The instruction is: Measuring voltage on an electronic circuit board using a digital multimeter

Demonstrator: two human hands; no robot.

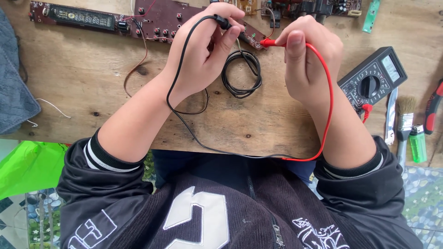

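My left hand point(203, 50) grips a black test probe point(222, 21), whose tip points toward the long dark red circuit board point(157, 18) at the table's far edge. My right hand point(308, 55) pinches a red test probe point(269, 43) with its tip aimed left at the board's right end. The black lead point(184, 124) and red lead point(328, 97) loop down over the table's near edge and run toward a black multimeter point(373, 79) at the right. The probe tips are partly hidden by my fingers.
A coiled black cable point(242, 76) lies between my hands. Right of the meter lie a metal blade point(391, 115), a small brush point(405, 124), a green lighter point(418, 143) and a red-handled tool point(433, 110). Grey cloth point(14, 87) sits at the left. More boards point(314, 7) line the far edge.
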